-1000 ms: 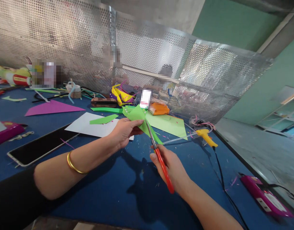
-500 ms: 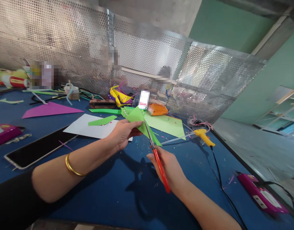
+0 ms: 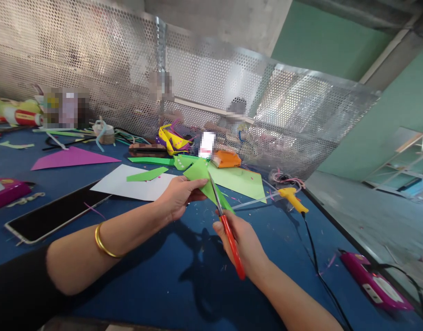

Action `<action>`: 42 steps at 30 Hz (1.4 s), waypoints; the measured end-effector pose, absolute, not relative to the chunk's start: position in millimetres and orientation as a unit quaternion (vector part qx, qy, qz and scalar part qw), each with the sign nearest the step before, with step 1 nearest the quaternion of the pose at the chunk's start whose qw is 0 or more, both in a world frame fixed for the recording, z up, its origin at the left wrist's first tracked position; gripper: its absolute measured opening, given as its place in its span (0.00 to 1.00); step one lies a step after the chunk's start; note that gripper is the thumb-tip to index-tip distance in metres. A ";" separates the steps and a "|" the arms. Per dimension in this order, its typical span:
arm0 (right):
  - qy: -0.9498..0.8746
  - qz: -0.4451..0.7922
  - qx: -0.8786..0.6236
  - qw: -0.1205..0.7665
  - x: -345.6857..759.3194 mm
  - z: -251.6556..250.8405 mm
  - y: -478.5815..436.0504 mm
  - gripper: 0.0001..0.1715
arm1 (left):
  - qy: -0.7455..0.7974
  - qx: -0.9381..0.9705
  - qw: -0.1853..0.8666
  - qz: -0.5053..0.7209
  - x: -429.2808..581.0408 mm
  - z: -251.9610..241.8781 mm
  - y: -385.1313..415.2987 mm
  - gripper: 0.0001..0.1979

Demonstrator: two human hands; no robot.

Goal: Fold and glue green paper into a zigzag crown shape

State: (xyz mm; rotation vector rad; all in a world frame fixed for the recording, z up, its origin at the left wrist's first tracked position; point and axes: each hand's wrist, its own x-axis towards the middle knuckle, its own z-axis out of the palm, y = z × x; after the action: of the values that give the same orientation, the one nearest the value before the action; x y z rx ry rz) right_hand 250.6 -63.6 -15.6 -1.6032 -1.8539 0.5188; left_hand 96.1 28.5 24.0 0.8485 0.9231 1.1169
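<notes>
My left hand point(image 3: 179, 195) pinches a piece of green paper point(image 3: 201, 172) between thumb and fingers, holding it above the blue table. My right hand point(image 3: 242, 236) is closed around the red handles of a pair of scissors point(image 3: 232, 243). The blades point up and away from me and lie against the right part of the green paper, where a strip hangs to the right of them. How far the blades are parted is hard to make out. Behind the held piece lies a light green sheet point(image 3: 237, 183), and left of it a white sheet point(image 3: 128, 184).
A yellow glue gun point(image 3: 292, 198) with a black cord lies to the right, near a magenta power strip point(image 3: 377, 281). At the left are a black flat device point(image 3: 60, 216) and purple paper point(image 3: 73, 158). Perforated metal mesh point(image 3: 204, 73) stands behind the table.
Both hands have shifted slightly toward me and to the right with the green paper and scissors. The paper's angle has changed a little. Other things lie where they were.
</notes>
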 end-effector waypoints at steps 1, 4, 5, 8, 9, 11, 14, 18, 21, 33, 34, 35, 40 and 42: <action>-0.698 0.202 -0.609 0.316 250.5 -16.1 -63.3 0.19 | 0.411 0.376 0.667 0.495 96.2 24.1 28.3 0.01; -0.690 0.212 -0.612 0.323 250.0 -18.1 -62.8 0.19 | 0.412 0.376 0.667 0.493 95.8 24.4 28.3 0.02; -0.688 0.214 -0.612 0.326 249.7 -18.7 -62.7 0.20 | 0.411 0.376 0.668 0.493 95.6 24.2 28.5 0.02; -0.681 0.217 -0.613 0.337 249.3 -20.2 -62.4 0.20 | 0.409 0.375 0.671 0.492 95.4 22.4 29.2 0.02; -0.680 0.218 -0.613 0.338 249.2 -20.4 -62.2 0.20 | 0.409 0.374 0.672 0.492 95.3 21.6 29.7 0.02; -0.681 0.218 -0.612 0.338 249.5 -20.3 -61.8 0.20 | 0.407 0.373 0.675 0.489 95.0 20.4 31.0 0.02; -0.686 0.214 -0.609 0.336 250.0 -18.7 -61.4 0.21 | 0.401 0.368 0.683 0.487 92.5 21.5 34.6 0.04; -0.696 0.197 -0.611 0.322 250.2 -16.1 -61.5 0.22 | 0.389 0.355 0.680 0.510 85.6 27.7 42.3 0.08; -0.703 0.175 -0.612 0.316 249.9 -15.2 -61.4 0.23 | 0.387 0.357 0.665 0.530 80.9 30.5 48.4 0.07; -0.730 0.159 -0.606 0.272 254.1 -9.9 -62.4 0.21 | 0.392 0.395 0.657 0.508 81.8 29.2 50.1 0.04; -0.729 0.161 -0.606 0.273 254.2 -9.7 -62.7 0.21 | 0.392 0.397 0.657 0.507 82.4 29.2 49.2 0.05; -0.728 0.162 -0.608 0.272 254.2 -9.4 -62.9 0.21 | 0.392 0.398 0.656 0.507 83.2 29.1 48.2 0.05; -0.722 0.150 -0.627 0.253 253.5 -7.6 -63.2 0.20 | 0.394 0.395 0.655 0.509 86.1 27.2 44.9 0.06; -0.719 0.144 -0.633 0.247 252.7 -6.2 -63.4 0.20 | 0.394 0.394 0.654 0.511 86.6 26.5 44.7 0.05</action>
State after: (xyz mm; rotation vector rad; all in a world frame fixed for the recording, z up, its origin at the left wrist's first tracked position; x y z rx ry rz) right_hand 252.7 -63.4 -6.2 -1.7273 -1.9602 0.3935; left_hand 86.6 44.7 26.5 0.8929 0.8932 1.1599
